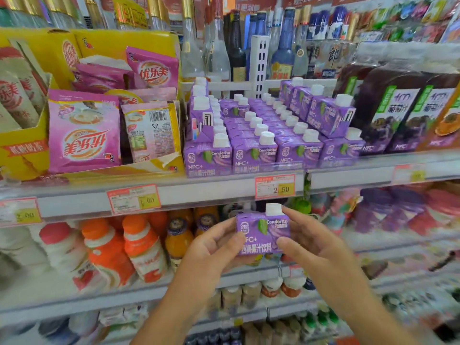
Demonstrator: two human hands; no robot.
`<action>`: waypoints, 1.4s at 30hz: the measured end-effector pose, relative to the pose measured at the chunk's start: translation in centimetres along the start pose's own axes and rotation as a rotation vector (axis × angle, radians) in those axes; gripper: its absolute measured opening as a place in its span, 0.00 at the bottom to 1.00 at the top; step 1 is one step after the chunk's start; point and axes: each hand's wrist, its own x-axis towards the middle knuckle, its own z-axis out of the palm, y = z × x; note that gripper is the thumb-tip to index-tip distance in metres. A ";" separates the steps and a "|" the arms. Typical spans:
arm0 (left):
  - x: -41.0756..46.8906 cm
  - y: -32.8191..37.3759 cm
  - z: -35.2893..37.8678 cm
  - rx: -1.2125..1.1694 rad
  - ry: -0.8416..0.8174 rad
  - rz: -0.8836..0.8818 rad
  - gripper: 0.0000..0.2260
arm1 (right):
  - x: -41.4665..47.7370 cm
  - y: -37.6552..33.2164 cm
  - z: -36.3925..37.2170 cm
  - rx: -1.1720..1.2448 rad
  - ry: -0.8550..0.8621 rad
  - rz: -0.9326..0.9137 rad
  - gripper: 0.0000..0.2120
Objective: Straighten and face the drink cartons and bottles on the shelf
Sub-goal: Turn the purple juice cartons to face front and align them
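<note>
A small purple juice carton (263, 231) with a white cap is held upright in front of the shelf edge, its label facing me. My left hand (214, 247) grips its left side and my right hand (308, 242) grips its right side. On the shelf above, several rows of the same purple cartons (254, 155) stand with labels forward. A few stacked cartons (323, 113) on the right sit on top of the rows, turned at an angle. Another stack (200, 115) stands at the left end.
Pink milk-tea sachets (83, 135) fill a yellow display box (22, 155) to the left. Large dark grape juice bottles (388, 108) stand to the right. Glass bottles (216, 51) line the back. Orange-capped bottles (144, 247) fill the lower shelf. Price tags (275, 186) hang on the shelf rail.
</note>
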 end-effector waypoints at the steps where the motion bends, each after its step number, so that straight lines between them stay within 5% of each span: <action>1: -0.1 -0.1 0.0 0.000 0.004 -0.001 0.18 | -0.1 0.3 0.0 -0.002 0.021 0.010 0.23; 6: -0.5 -0.8 0.1 0.022 0.013 0.002 0.20 | -0.8 1.8 0.6 -0.309 0.198 -0.128 0.17; 10: -0.8 -1.3 0.5 0.016 0.013 0.007 0.18 | -1.3 2.3 1.9 -0.408 0.137 -0.185 0.19; 14: -1.0 -1.7 0.9 0.010 0.050 0.018 0.18 | -1.4 2.8 2.3 -0.329 0.123 -0.091 0.32; 18: -0.7 -1.7 1.2 0.150 0.063 0.063 0.12 | -1.4 2.8 1.8 -0.159 0.097 -0.015 0.27; 23: 0.2 -1.8 0.7 0.148 -0.073 -0.034 0.25 | -2.0 2.4 1.4 0.126 -0.035 0.079 0.18; 26: 0.1 -1.5 1.2 0.119 -0.062 -0.015 0.17 | -2.0 2.9 1.4 0.137 -0.022 0.079 0.19; 42: 0.4 -1.2 0.4 -0.028 0.031 -0.042 0.17 | -1.0 3.0 0.6 0.081 0.206 0.022 0.21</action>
